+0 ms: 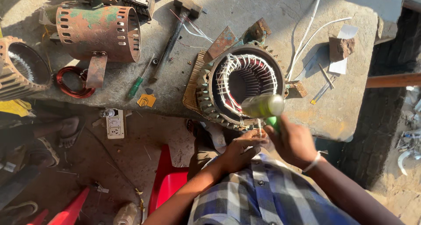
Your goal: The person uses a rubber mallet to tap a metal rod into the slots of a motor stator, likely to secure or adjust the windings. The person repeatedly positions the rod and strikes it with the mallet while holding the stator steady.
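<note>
A round motor stator (242, 85) with red windings laced in white cord sits on a stone bench (272, 14). My right hand (293, 142) is shut on the green handle of a mallet (264, 106), whose pale cylindrical head hovers, blurred, over the stator's near rim. My left hand (241, 147) pinches a thin white cord at the stator's near edge, right beside the right hand.
On the bench lie a rusty slotted motor housing (100, 32), a hammer (177, 27), a green-handled screwdriver (139, 80), a red wire coil (72, 82) and white cables (307, 36). Another housing (19, 67) is at far left. A socket box (115, 123) and red plastic pieces (169, 181) lie on the ground.
</note>
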A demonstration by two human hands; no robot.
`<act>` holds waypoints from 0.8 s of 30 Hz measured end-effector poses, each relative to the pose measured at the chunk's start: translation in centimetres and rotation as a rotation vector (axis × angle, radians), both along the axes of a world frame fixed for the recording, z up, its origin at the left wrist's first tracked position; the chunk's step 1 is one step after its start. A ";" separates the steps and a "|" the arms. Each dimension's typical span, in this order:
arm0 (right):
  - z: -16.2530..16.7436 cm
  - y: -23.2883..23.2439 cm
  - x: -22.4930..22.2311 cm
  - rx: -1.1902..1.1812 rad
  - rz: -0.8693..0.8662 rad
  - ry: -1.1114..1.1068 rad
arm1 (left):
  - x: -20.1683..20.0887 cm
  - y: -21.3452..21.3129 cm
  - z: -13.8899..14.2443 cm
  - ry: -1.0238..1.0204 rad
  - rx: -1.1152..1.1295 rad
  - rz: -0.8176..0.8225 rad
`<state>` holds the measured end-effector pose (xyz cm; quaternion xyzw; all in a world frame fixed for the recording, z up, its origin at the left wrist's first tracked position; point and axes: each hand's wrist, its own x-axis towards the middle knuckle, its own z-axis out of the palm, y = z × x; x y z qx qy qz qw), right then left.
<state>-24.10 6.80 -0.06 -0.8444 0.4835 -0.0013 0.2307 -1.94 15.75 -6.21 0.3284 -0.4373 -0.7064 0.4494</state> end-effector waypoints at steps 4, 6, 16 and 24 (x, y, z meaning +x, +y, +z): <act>0.7 -0.7 0.0 -0.072 -0.004 -0.063 | -0.2 0.2 0.4 -0.053 0.029 -0.015; 1.9 -1.8 1.1 -0.001 0.010 0.033 | -0.3 0.1 0.5 -0.061 -0.021 0.020; 5.2 -3.3 -1.5 -0.358 0.079 -0.634 | -1.6 0.4 0.4 -0.085 0.075 0.148; -1.2 -5.7 -2.3 -0.214 0.395 -0.424 | -5.2 1.5 1.5 -0.372 -0.018 0.420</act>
